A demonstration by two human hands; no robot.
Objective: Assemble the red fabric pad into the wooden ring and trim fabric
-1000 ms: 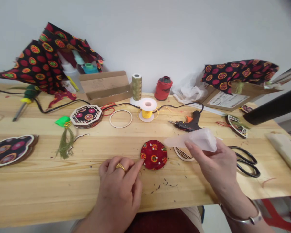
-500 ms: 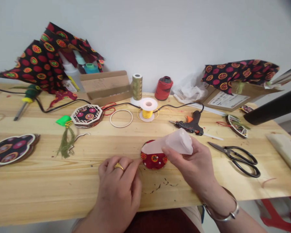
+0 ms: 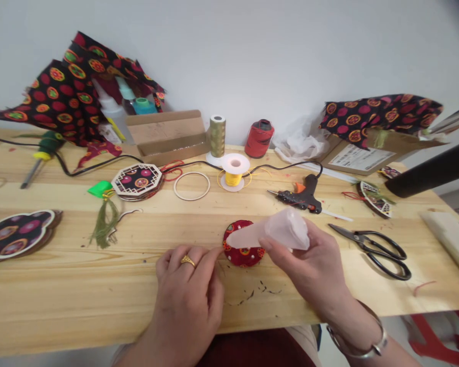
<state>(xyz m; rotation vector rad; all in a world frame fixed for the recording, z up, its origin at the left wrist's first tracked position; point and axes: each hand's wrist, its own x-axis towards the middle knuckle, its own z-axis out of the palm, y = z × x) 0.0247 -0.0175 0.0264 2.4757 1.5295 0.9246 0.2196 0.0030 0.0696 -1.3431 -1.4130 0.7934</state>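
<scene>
A round red fabric-covered disc [image 3: 243, 252] lies on the wooden table [image 3: 99, 285] in front of me. My left hand [image 3: 189, 285], with a gold ring, rests on the table, its fingers curled and its index fingertip touching the disc's left edge. My right hand [image 3: 309, 267] is closed on a translucent white cone-shaped bag [image 3: 279, 230], whose tip points left over the disc's top.
Behind the disc lie a black glue gun [image 3: 304, 196], a yellow thread spool [image 3: 233, 172], a wooden ring [image 3: 191, 185] and an octagonal patterned piece [image 3: 136, 181]. Black scissors [image 3: 375, 245] lie to the right. Cardboard boxes, thread cones and patterned fabric line the wall.
My right hand has carried the white cone bag leftward from beside the disc to over it, lowering its tip toward the disc's top. My left hand has stayed at the disc's edge.
</scene>
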